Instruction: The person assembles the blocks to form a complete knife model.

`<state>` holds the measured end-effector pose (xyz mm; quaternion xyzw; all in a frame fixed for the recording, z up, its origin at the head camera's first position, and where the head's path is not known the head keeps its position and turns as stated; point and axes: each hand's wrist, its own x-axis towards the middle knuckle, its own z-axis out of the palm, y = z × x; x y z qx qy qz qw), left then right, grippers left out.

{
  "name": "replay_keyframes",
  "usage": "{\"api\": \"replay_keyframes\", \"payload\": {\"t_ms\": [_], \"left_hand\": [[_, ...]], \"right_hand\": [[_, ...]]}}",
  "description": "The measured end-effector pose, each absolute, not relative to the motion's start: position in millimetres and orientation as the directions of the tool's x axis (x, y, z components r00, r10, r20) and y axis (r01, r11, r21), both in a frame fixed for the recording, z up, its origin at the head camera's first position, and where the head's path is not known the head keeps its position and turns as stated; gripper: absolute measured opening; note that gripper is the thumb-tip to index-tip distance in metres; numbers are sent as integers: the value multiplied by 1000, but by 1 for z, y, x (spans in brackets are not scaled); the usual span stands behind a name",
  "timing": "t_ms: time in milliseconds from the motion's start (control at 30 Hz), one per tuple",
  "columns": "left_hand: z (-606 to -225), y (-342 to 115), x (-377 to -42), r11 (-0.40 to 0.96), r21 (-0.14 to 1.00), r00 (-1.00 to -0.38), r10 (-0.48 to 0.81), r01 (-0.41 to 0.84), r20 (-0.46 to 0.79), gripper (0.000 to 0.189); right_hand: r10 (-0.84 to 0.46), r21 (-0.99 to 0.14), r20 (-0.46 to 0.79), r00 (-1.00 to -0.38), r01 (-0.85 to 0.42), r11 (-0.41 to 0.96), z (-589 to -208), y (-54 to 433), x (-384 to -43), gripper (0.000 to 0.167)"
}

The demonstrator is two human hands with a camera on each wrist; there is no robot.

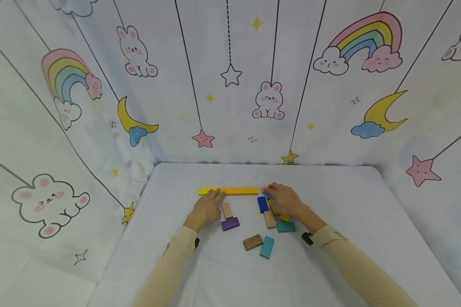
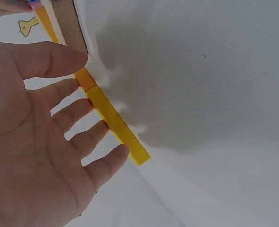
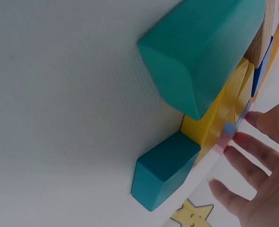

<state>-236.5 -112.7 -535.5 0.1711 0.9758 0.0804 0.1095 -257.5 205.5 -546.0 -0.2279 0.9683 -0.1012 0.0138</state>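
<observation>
My left hand (image 1: pixel 206 209) rests its nearly straight fingertips along a yellow block (image 2: pixel 116 120) at the left end of a row. Orange blocks (image 1: pixel 238 191) continue the row to the right. Past its right end, my right hand (image 1: pixel 286 199) touches a pink block (image 3: pixel 221 141) and a light blue block (image 3: pixel 231 128) with spread fingertips; the hand partly hides both in the head view. Yellow blocks (image 3: pixel 215 118) lie beside this hand, partly covered by it from above. A dark blue block (image 1: pixel 263 204) is just left of them.
Between the hands lie wooden blocks (image 1: pixel 227 210) and a purple block (image 1: pixel 230 224). Nearer the body are a brown block (image 1: pixel 252 242) and teal blocks (image 1: pixel 266 247). The white-covered table (image 1: pixel 330 183) meets a patterned cloth wall (image 1: pixel 230 128) at the back.
</observation>
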Motion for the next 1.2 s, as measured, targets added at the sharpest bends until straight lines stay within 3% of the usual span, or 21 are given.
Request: {"api": "replay_keyframes", "payload": {"t_ms": [433, 1200], "left_hand": [[-538, -113, -236, 931, 193, -922, 344, 310, -178, 65], [-535, -112, -238, 922, 231, -921, 353, 312, -163, 65]], "right_hand": [[-471, -181, 46, -881, -471, 863, -551, 199, -253, 50], [-459, -261, 52, -887, -455, 851, -554, 197, -248, 53]]}}
